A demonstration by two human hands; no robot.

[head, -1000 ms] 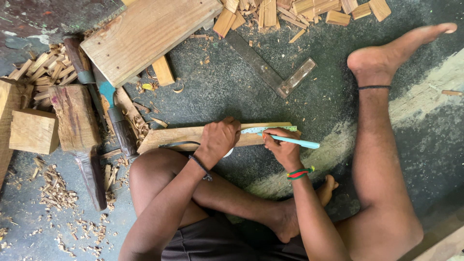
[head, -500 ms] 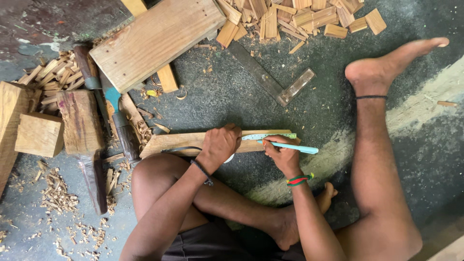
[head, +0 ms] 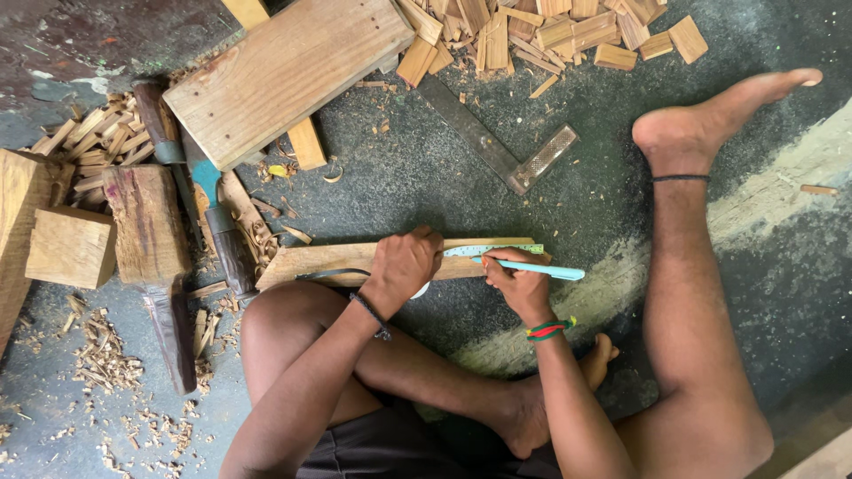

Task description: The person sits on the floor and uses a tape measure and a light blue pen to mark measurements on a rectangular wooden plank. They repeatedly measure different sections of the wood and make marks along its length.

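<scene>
Wooden strip (head: 328, 262), long and flat, lies across the dark floor (head: 426, 177) just in front of our crossed legs, its long axis running left to right. Largest around it are the thick plank (head: 284, 75) up and to the left, the square blocks (head: 71, 244) at far left, and the heap of offcuts (head: 532, 31) along the top edge. A flat metal rasp (head: 497, 146) lies diagonally beyond the strip.

On the strip's right half we have a pale green ruler (head: 493, 250) laid along the same axis. Our left hand (head: 401, 266) is pressed down on the strip near its middle, fingers curled over the far edge and close together. Our right hand (head: 522, 284) sits at the strip's right end, nearer to the ruler, its fingers pinching a light blue pen (head: 546, 270) whose tip meets the ruler's near edge. The pen's shaft points off to the right, roughly along the strip.
</scene>
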